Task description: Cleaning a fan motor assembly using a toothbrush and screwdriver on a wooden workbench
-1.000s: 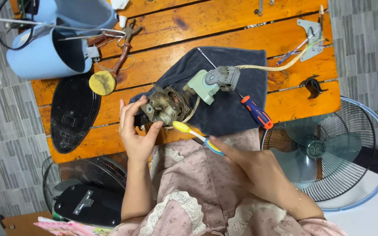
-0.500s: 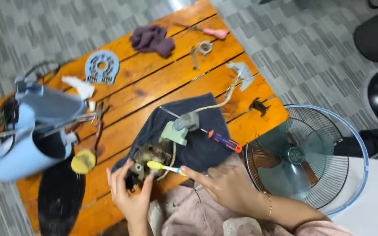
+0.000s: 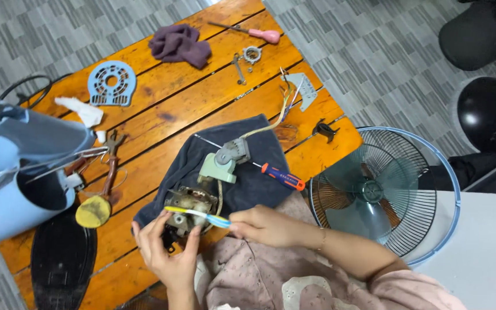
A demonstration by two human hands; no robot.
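Currently we list: left grip (image 3: 170,252), fingers curled around the fan motor (image 3: 192,209) at the near edge of the dark cloth (image 3: 248,172) on the tabletop (image 3: 162,115). Right grip (image 3: 262,225), clenched on a yellow and blue toothbrush (image 3: 199,214), its head lying on the motor just above the left grip. Beyond the right grip lies a screwdriver (image 3: 282,177); further right stands a fan cage (image 3: 383,192).

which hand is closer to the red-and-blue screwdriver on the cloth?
Right. The right hand holds the toothbrush just below the screwdriver; the left hand grips the fan motor further off, at the cloth's lower-left edge.
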